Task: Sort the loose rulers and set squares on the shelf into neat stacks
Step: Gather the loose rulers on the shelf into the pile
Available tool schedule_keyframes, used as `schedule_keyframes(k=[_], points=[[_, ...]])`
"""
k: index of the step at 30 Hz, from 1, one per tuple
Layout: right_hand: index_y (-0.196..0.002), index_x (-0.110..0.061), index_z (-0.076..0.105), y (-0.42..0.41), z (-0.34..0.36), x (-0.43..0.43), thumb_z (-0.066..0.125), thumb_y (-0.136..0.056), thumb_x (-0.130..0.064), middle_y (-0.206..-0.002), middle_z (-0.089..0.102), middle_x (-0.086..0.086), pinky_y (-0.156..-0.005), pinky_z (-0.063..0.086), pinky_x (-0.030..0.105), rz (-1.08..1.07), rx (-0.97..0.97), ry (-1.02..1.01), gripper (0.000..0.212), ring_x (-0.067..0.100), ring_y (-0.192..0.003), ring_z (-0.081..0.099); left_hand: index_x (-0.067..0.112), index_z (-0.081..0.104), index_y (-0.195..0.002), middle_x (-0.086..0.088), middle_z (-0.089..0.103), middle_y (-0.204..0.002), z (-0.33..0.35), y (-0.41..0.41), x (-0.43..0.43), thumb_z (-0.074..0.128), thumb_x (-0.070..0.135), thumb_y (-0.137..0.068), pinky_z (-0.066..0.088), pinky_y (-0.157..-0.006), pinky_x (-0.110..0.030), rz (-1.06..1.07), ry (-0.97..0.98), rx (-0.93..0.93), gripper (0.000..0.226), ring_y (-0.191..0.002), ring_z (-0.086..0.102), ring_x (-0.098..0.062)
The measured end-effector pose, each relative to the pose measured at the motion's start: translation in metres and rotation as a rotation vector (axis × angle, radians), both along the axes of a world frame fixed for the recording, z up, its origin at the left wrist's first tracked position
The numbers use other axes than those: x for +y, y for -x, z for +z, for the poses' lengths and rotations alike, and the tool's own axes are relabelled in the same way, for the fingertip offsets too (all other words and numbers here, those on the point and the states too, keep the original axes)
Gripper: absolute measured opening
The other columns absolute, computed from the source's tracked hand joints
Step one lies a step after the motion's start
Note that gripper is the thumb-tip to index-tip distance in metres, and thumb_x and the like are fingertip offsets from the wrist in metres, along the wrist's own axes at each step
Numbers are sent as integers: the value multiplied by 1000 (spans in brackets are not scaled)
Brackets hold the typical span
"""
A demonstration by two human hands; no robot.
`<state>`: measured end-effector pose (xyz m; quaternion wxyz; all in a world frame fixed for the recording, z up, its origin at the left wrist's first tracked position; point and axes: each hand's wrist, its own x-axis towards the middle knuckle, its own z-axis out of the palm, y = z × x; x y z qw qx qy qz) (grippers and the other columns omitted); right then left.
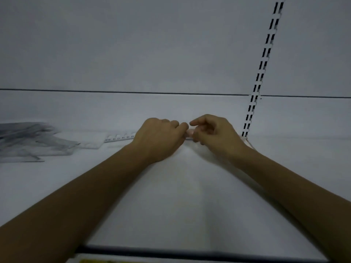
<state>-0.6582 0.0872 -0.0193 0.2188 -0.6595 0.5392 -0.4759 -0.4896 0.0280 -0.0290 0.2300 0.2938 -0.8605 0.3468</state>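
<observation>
The left hand (159,139) and right hand (212,133) are both pinching the clear ruler (121,138), which is lying sideways and sticking out toward 9 o'clock past the left hand.

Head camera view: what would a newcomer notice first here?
The left hand and right hand meet in the middle of the white shelf, pinching a clear plastic ruler. A blurred heap of clear plastic set squares lies far left; a slotted white upright climbs the back wall, right.

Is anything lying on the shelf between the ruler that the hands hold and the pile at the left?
Nothing visible. The ruler reaches almost to the pile, with only bare shelf around its free end.
</observation>
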Motion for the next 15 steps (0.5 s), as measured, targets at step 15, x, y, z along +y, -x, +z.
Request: schedule_keyframes(k=[15], points=[[-92, -22, 67, 70, -8, -13, 58, -86, -15, -95, 66, 4, -66, 37, 28, -628, 666, -84, 13, 25, -81, 58, 21, 50, -115, 0, 57, -106, -7, -32, -17, 41, 42, -96, 42, -70, -32, 338, -393, 163, 30, -92, 56, -21]])
